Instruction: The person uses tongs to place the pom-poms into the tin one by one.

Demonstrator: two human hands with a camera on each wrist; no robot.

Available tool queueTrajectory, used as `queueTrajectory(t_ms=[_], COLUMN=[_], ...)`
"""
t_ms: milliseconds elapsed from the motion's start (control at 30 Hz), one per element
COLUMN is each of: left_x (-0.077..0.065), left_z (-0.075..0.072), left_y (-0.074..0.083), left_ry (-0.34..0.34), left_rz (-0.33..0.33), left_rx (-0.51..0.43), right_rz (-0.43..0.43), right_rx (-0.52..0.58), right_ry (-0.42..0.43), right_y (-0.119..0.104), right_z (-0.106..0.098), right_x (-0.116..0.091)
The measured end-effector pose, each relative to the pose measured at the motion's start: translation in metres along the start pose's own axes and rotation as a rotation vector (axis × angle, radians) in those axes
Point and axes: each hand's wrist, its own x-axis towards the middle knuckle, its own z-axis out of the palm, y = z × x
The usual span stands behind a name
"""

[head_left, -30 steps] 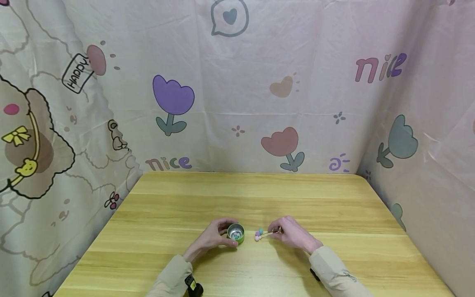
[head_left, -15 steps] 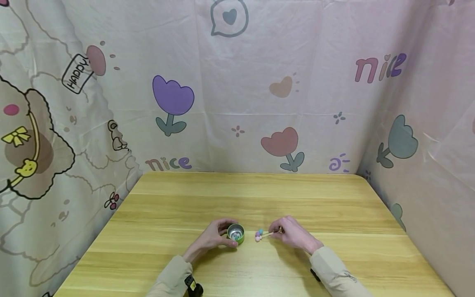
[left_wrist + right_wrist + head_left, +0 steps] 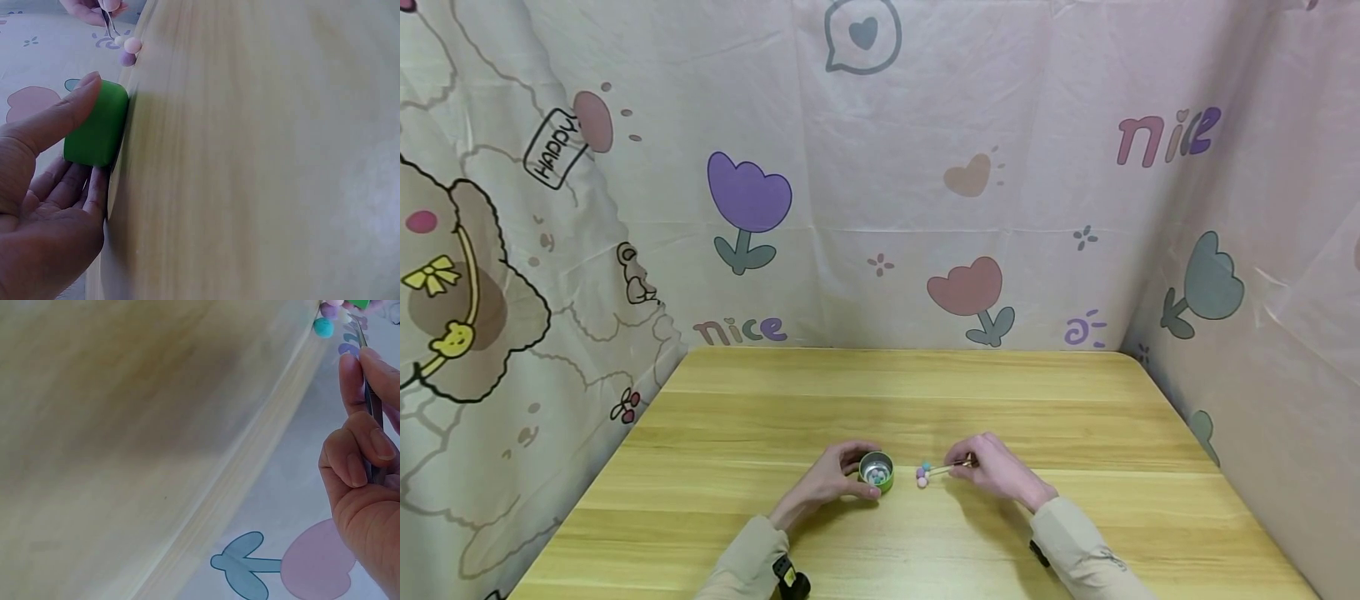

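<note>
My left hand [image 3: 831,477] grips a small round green tin [image 3: 97,128], thumb on the near side and fingers on the far side. The tin stands upright on the table, and several little pastel balls lie in it. To its right my right hand [image 3: 997,470] pinches metal tweezers [image 3: 374,403], whose tips point left. At the tips is a cream ball [image 3: 119,40]; whether they clasp it I cannot tell. A pink ball [image 3: 132,45], a purple ball [image 3: 127,59] and a turquoise ball [image 3: 323,327] lie close around it.
A wood-grain table [image 3: 880,392] carries everything. Printed cloth [image 3: 865,208] hangs behind it and along both sides. A black device [image 3: 792,579] is strapped at the left sleeve, and another dark one [image 3: 1038,553] shows by the right sleeve.
My right hand has shifted slightly to the right with the tweezers, whose tips now sit a little farther back among the balls. The left hand and tin have stayed put.
</note>
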Motion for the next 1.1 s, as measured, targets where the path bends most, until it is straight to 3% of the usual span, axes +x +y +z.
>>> queueTrajectory(t_ms=[333,1100], left_x=[0.0,0.0], left_z=[0.0,0.0], left_y=[0.0,0.001], left_ry=[-0.002,-0.001], left_rz=[0.008,0.01], left_rx=[0.002,0.009], right_rz=[0.004,-0.064], right_rx=[0.025,0.006], right_ry=[0.006,-0.004], right_y=[-0.008,-0.036], right_z=[-0.003,0.007], right_x=[0.003,0.031])
